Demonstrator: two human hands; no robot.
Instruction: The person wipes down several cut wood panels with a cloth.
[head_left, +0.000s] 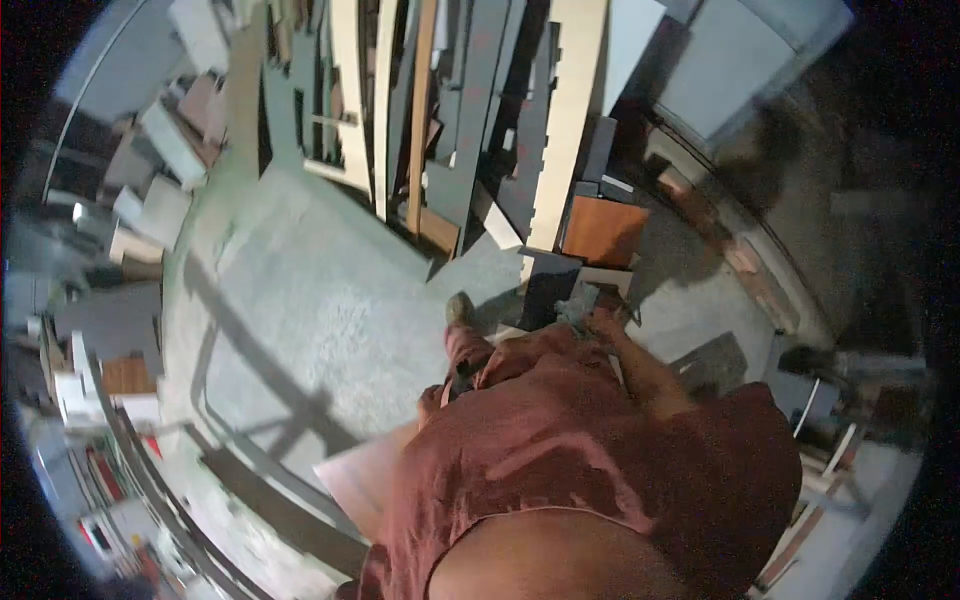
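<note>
My right hand (pixel 604 318) reaches down in front of my right thigh, its fingers closed around a crumpled grey cloth (pixel 577 306). Just beyond it are a dark panel (pixel 551 290) and an orange-brown board (pixel 604 231), leaning at the foot of the stacked boards. Close by my left hip, my left hand (pixel 429 401) shows only partly, with its fingers curled; what they hold, if anything, is hidden. A pale flat board (pixel 362 472) juts out below that hand, partly covered by my reddish-brown shirt (pixel 560 430).
Long grey, cream and brown boards (pixel 465 120) stand upright ahead. A concrete floor (pixel 330 270) spreads to the left, crossed by shadows. Piled offcuts (pixel 165 145) line the far left. A low curved ledge (pixel 740 250) bounds the right, and a metal rail (pixel 265 460) runs at lower left.
</note>
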